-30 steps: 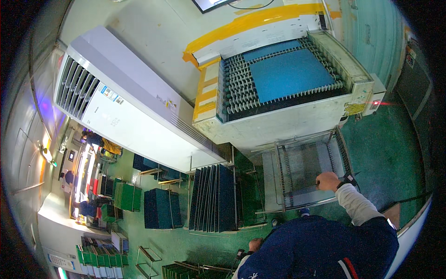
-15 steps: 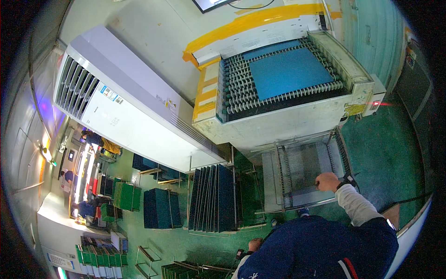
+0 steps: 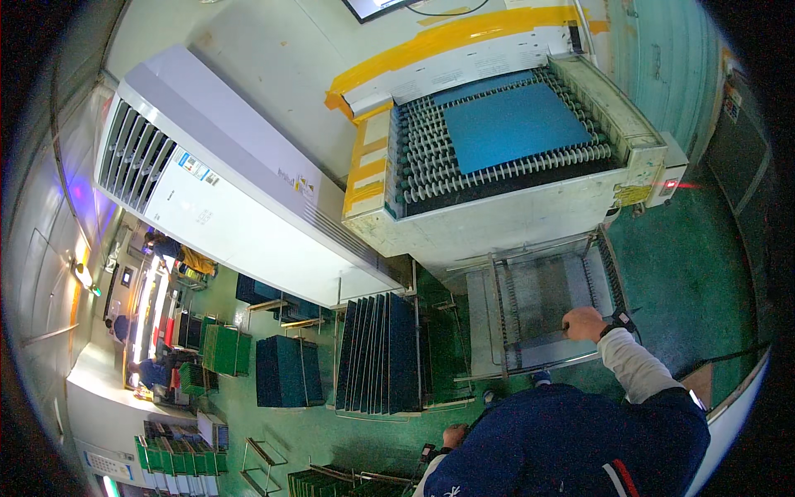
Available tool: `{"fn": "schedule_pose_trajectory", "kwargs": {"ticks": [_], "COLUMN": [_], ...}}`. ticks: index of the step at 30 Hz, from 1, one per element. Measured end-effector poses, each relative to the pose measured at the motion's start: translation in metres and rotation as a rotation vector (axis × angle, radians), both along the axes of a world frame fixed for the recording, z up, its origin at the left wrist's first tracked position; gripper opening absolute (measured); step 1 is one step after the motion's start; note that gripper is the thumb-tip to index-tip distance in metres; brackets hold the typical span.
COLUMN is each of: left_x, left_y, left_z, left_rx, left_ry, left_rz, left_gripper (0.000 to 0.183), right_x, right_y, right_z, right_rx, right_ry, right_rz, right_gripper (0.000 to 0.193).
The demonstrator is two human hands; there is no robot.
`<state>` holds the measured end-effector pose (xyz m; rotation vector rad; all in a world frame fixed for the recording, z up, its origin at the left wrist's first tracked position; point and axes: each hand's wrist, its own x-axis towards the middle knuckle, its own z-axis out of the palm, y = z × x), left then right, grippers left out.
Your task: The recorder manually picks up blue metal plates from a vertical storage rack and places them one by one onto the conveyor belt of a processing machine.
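My right hand [image 3: 585, 324] is closed, its knuckles forward, over the near right part of a metal wire rack [image 3: 546, 362]; whether it grips anything is hidden. A dark band circles that wrist. Low beside my body is my left hand [image 3: 454, 436], its fingers curled and mostly out of sight. Beyond the rack stands a roller conveyor machine [image 3: 497, 217]. A flat blue panel [image 3: 517, 128] lies on its rollers, and part of another blue panel [image 3: 480, 88] shows behind it. Neither hand touches the panels.
Left of the rack stand a rack of dark upright panels [image 3: 377, 356] and a dark blue stack [image 3: 288, 373]. A tall white air conditioner [image 3: 248, 224] leans across the view's left. Green panels [image 3: 226, 349] and people at work [image 3: 153, 371] are farther off. More racked panels [image 3: 339, 483] stand near me.
Both my hands stay where they were. The blue panel's near edge appears slightly farther back on the rollers. A person in the far background has shifted a little.
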<state>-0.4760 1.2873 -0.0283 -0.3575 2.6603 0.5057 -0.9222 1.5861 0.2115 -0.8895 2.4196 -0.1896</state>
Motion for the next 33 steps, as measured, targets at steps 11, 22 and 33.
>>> {"fn": "schedule_pose_trajectory", "kwargs": {"ticks": [11, 22, 33], "left_x": [-0.018, -0.012, 0.001], "left_y": [0.006, 0.005, 0.0], "left_z": [0.016, 0.018, -0.007], "left_rx": [-0.005, -0.023, 0.006], "left_ry": [-0.272, -0.097, -0.08], "left_rz": [0.025, 0.006, 0.045], "left_gripper": [0.03, 0.031, 0.03], "right_x": [-0.001, -0.001, -0.001], "right_y": [-0.001, -0.003, -0.002], "right_z": [0.002, 0.006, -0.002], "right_rx": [0.058, 0.062, 0.021], "right_ry": [-0.03, -0.02, -0.003], "right_rz": [-0.021, -0.016, -0.008], "right_gripper": [0.029, 0.031, 0.029]}}
